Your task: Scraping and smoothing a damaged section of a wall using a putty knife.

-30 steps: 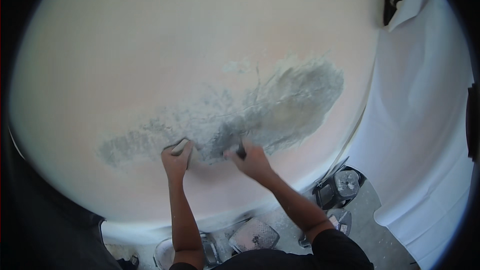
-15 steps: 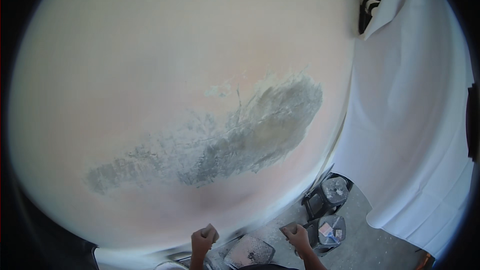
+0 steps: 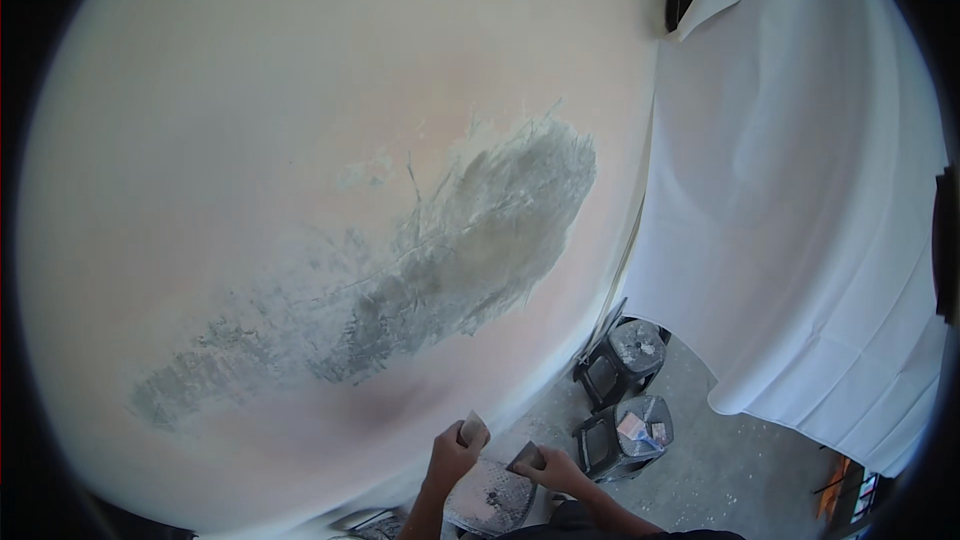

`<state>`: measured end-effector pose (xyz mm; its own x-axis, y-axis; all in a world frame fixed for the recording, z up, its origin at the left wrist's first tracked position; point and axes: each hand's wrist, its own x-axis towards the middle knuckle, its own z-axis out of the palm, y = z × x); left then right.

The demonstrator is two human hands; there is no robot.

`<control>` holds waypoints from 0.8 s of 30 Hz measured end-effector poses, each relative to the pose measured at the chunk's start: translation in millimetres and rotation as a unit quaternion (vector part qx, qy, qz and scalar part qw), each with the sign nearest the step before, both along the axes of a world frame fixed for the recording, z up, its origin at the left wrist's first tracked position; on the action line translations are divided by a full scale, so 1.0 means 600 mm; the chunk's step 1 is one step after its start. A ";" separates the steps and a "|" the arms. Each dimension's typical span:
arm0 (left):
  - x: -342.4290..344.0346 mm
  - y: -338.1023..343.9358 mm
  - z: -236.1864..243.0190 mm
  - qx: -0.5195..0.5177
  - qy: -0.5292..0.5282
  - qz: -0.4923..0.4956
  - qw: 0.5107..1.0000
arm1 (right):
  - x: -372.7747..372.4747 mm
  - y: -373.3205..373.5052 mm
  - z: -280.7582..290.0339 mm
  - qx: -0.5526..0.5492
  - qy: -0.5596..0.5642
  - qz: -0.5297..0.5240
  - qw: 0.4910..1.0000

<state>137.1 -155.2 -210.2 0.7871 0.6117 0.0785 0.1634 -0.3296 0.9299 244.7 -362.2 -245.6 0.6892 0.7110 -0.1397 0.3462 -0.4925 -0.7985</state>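
Note:
Before me is a large pale, pinkish curved surface (image 3: pixel 250 120) with a long grey smear of filler (image 3: pixel 500 220) running from lower left to upper right. My left hand (image 3: pixel 453 458) is closed around a flat putty scraper (image 3: pixel 473 427), its light blade pointing up. Close to its right, my right hand (image 3: pixel 560 472) grips a second scraper (image 3: pixel 525 457), darker and tilted to the left. Both hands are near the surface's lower edge, apart from the grey patch. Below them stands a spattered stool top (image 3: pixel 492 500).
Two dark plastic stools stand at the lower right; the farther one has a spattered seat (image 3: pixel 638 344), and the nearer stool (image 3: pixel 625 450) carries small pinkish blocks (image 3: pixel 632 427). A white sheet (image 3: pixel 790 190) hangs down the right side above the speckled grey floor (image 3: pixel 730 470).
The view has shifted, so the surface and stools sit farther left. My hands have come closer together and moved right relative to the grey patch, both still holding their scrapers.

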 end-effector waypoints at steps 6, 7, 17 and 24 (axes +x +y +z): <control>-0.003 -0.065 -0.069 -0.223 0.086 0.013 0.971 | 0.088 -0.019 -0.042 -0.069 0.022 0.162 0.984; -0.001 -0.078 -0.077 -0.278 0.059 0.056 0.957 | 0.104 -0.015 -0.047 -0.060 0.047 0.176 0.981; 0.203 -0.230 -0.123 -0.469 -0.158 0.187 0.849 | 0.358 -0.089 -0.052 -0.103 0.275 0.339 0.894; 0.277 -0.266 -0.145 -0.540 -0.205 0.154 0.801 | 0.422 -0.154 0.156 0.202 0.373 0.192 0.885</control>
